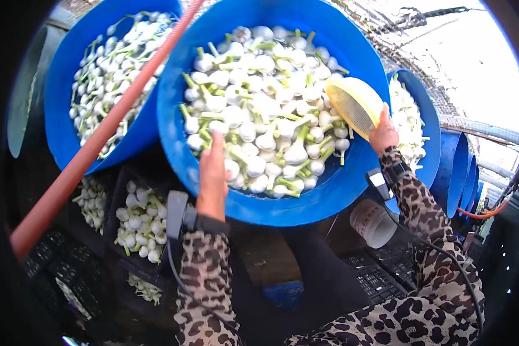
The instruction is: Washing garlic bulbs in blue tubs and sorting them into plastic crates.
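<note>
A round blue plastic tub [259,214] stands before me, filled with white garlic bulbs [259,116] that have short cut green stems. Some water shows around the bulbs at the tub's inner edge. My right hand [384,133] grips the rim of a yellow mesh sieve [355,106], tilted on its side over the right part of the bulbs. Over the tub's near left rim reaches my left hand [214,177], seen edge-on beside the bulbs, its thumb apart from the fingers and nothing visible in it.
A pink-red hose [108,125] crosses in front of a second blue tub [56,108] of bulbs. Another blue tub [430,116] with bulbs stands at right. Black crates [112,216] with bulbs lie below left. A white bucket [382,229] is under my right forearm. Cables run along both sleeves.
</note>
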{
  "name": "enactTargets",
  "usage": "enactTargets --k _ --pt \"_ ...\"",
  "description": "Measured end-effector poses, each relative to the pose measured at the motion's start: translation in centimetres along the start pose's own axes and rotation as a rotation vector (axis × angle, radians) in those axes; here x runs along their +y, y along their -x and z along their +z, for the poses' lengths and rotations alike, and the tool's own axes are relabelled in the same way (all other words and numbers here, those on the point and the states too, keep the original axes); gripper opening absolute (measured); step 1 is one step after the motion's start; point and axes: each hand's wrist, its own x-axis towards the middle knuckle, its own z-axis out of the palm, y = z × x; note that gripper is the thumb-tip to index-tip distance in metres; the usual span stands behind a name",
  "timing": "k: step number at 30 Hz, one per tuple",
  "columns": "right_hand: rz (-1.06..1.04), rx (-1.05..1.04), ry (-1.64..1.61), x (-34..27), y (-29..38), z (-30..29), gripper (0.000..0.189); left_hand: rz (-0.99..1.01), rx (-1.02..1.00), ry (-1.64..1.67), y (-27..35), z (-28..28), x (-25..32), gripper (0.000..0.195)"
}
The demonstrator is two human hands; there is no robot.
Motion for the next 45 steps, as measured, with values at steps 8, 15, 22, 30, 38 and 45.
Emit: enactTargets --k 8,15,22,30,38,45 --pt "-0.105 -0.355 -0.316 -0.3 -2.2 13.6 0.056 0.052 0.406 -0.273 -14.0 0.3 -4.1 0.105" --pt "-0.107 -0.64 -0.632 -7.4 -2.3 17.2 0.028 -0.017 -0.143 -0.063 -15.6 1.6 -5.7 0.08" --pt "0.396 -0.896 -1.052 -6.9 1.8 16.2 0.028 0.117 -0.027 -0.042 -11.0 8.2 -5.4 0.067" --pt "0.475 -0.844 -1.223 -6.0 4.9 8.7 0.028 0.516 0.153 0.018 -4.8 9.8 -4.3 0.063" --pt "0.431 -0.68 -1.331 -8.3 9.8 0.4 0.028 0.624 0.095 0.013 1.6 7.0 -1.0 0.063" --pt "0.335 -0.496 -1.24 -16.3 20.0 -7.4 0.03 0.941 0.409 -0.323 10.9 -3.6 1.9 0.063"
